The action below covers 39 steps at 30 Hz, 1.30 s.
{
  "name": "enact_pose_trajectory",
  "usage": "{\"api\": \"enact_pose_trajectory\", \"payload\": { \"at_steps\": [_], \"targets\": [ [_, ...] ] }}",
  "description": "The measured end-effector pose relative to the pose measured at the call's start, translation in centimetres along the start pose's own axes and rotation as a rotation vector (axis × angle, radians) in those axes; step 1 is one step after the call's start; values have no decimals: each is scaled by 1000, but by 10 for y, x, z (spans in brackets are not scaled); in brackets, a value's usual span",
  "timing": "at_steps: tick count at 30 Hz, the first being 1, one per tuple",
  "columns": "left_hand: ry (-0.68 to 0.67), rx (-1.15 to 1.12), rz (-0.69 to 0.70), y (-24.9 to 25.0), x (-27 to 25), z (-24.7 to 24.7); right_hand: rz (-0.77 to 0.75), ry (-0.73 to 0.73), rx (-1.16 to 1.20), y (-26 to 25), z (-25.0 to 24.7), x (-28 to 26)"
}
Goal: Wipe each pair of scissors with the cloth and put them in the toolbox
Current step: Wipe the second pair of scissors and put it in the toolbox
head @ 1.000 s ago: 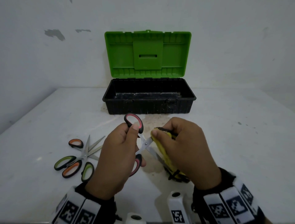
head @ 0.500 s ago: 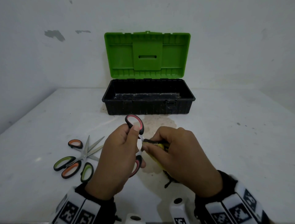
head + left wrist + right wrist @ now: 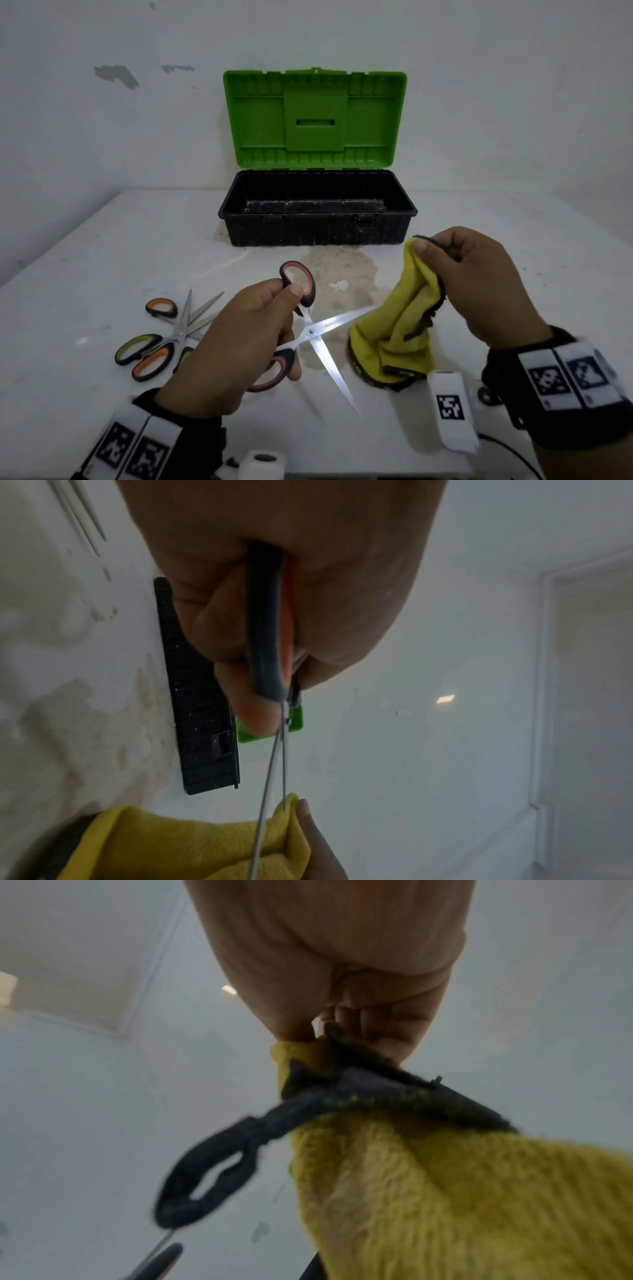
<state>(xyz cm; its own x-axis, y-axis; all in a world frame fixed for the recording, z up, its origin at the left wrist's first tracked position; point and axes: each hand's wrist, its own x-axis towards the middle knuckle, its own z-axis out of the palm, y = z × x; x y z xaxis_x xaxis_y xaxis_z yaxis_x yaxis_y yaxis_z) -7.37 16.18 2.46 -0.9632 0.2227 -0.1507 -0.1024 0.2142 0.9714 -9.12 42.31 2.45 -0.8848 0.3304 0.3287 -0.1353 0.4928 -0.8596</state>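
My left hand (image 3: pixel 253 329) grips the red-and-black scissors (image 3: pixel 318 334) by the handles, with the blades spread wide over the table. The same scissors (image 3: pixel 267 631) run through my fingers in the left wrist view. My right hand (image 3: pixel 479 284) pinches the top of the yellow cloth (image 3: pixel 400 329), whose lower end rests on the table just right of the blades. That cloth (image 3: pixel 445 1191) with its dark hem loop hangs from my fingers in the right wrist view. The black toolbox (image 3: pixel 318 229) stands behind with its green lid (image 3: pixel 315 116) up and nothing visible inside.
Orange-handled scissors (image 3: pixel 161 342) and green-handled scissors (image 3: pixel 137 347) lie crossed on the white table (image 3: pixel 513 274) at the left. A brownish stain (image 3: pixel 342 270) marks the table in front of the toolbox. A wall stands right behind the box.
My right hand has pulled the cloth off the blades, to the right and up. The bare blades now stand spread wide, and my left hand still grips the handles.
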Motion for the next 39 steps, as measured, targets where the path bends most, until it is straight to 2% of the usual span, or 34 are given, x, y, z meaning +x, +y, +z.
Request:
{"api": "enact_pose_trajectory", "payload": {
  "at_steps": [4, 7, 10, 15, 17, 20, 23, 28, 34, 39],
  "targets": [
    [-72, 76, -29, -4, 3, 9, -40, -96, 139, -8, 4, 10],
    [-65, 69, -38, -5, 4, 16, -113, -215, 192, -22, 11, 5],
    [-17, 33, -35, -7, 7, 17, -204, -396, 231, -35, 13, -7],
    [21, -64, -24, -7, 9, 15, -226, -723, 252, -42, 11, -27],
    [30, -48, 3, -6, 10, 15, -212, -724, 256, -39, 16, -31],
    [14, -12, 52, -6, 9, 16, -209, -550, 225, -30, 27, -33],
    [20, 22, 100, -7, 8, 15, -305, -509, 5, -20, 33, -33],
    [19, 60, 146, -6, 5, 12, -349, -632, -220, -26, 33, -34],
    [-21, 87, 186, -10, 1, 13, -264, -849, -219, -32, 33, -31],
    [22, 111, 201, -11, -1, 9, -265, -874, -157, -31, 30, -28]
  ]
}}
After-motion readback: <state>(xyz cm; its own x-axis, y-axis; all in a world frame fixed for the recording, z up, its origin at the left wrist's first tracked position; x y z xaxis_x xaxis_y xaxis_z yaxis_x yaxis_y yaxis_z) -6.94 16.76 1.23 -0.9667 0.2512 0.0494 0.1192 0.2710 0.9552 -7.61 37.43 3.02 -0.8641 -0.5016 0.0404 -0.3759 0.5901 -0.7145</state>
